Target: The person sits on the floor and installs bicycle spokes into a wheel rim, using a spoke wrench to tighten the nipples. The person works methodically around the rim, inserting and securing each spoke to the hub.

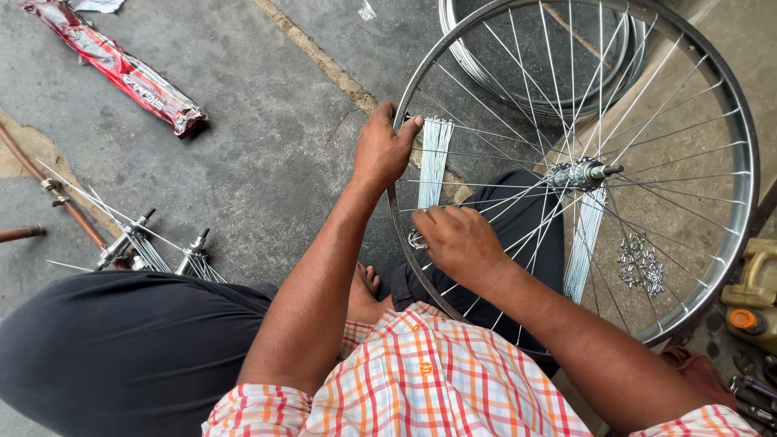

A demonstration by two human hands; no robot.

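At the far left a rusty pipe (57,198) runs slantwise across the concrete floor (259,146), and above it, near the top edge, lies a long red plastic packet (117,69). Just right of the pipe, two small wheel hubs (162,247) rest on the floor with thin spokes fanning out of them, close to the person's dark-trousered knee (121,348). Further right, the left hand (384,150) is clenched over the rim of a bicycle wheel (712,73), thumb on the near side and fingers wrapped over the top of the metal. The wheel stands tilted against the person's legs, its rim passing under the forearms and above the checked shirt (421,384). The right hand (457,243) sits just inside the rim, fingers curled downward among the spokes and pinching at something small by the rim; what it holds is hidden. Between the two hands a bundle of loose spokes (435,162) lies on the floor behind the wheel. To the right, the wheel's hub (583,172) shows its axle, and a second bundle of spokes (584,243) lies below it. A heap of small metal nipples (642,263) lies beyond. A second rim (461,48) lies behind the wheel, and a yellowish can (753,295) stands at the right edge.
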